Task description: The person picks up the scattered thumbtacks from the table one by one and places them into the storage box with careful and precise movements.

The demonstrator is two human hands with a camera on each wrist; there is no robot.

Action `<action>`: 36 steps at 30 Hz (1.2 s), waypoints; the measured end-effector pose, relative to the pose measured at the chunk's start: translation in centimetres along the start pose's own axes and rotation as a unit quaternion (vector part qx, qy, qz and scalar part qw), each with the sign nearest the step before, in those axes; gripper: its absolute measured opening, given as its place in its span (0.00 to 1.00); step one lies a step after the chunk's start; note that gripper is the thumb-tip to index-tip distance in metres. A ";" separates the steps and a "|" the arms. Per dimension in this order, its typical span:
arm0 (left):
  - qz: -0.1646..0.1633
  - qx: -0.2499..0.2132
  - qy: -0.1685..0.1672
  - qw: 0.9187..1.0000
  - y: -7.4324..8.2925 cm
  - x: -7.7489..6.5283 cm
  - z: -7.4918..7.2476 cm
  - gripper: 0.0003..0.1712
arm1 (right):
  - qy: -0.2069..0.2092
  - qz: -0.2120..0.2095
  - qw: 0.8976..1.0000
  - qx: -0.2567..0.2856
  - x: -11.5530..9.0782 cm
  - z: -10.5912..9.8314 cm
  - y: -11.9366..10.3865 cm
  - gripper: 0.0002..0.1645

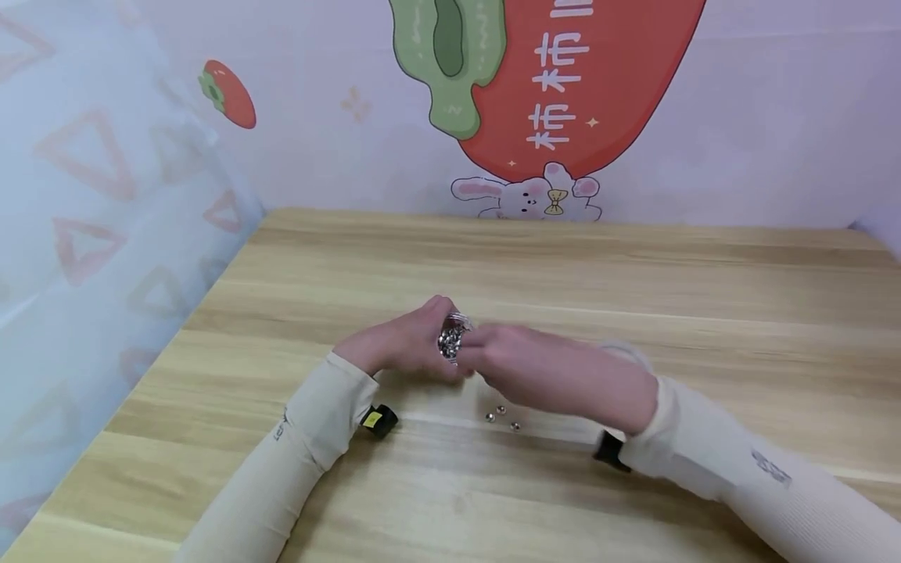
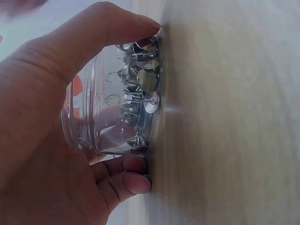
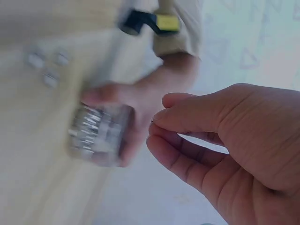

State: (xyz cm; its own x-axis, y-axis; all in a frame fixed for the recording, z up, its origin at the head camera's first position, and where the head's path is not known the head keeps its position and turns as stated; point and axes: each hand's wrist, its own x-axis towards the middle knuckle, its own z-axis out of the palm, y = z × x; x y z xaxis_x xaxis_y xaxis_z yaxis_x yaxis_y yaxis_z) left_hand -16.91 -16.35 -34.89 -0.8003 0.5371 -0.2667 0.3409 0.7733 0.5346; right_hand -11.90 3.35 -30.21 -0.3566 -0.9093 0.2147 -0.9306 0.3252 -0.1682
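Note:
In the left wrist view my left hand (image 2: pixel 42 93) grips a clear, open-mouthed jar (image 2: pixel 101 101) between thumb and fingers. The jar stands upright on the table, and silvery thumbtacks (image 2: pixel 140 77) lie heaped at its bottom. My right hand (image 1: pixel 542 367) hovers by the jar's mouth in the head view, partly covering the jar. From the right wrist, the thumb and fingertips (image 3: pixel 176 119) are pinched together, with a tiny dark point between them like the pin of a thumbtack; the rest is hidden. Three loose thumbtacks (image 1: pixel 501 410) lie on the table in front of the jar.
The wood-grain table (image 1: pixel 450 500) reaches back to a wall (image 1: pixel 774 141) printed with a persimmon and a rabbit. A pale patterned sheet (image 1: pixel 105 195) hangs along the left side. Black camera mounts (image 1: pixel 380 421) sit under both wrists.

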 end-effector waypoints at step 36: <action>0.014 0.001 -0.001 1.000 -0.2 0.4 -0.1 0.67 | -0.004 0.103 0.994 0.047 2.2 -0.1 3.8 0.68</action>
State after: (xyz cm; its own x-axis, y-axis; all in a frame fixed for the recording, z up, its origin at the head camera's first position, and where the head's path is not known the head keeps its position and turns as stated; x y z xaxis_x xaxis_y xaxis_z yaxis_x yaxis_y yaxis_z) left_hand -17.35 -16.37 -35.04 -0.7894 0.5592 -0.2533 0.3639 0.7585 0.5407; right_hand -16.22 2.62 -30.23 -0.5370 -0.8284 0.1595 -0.8262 0.4783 -0.2977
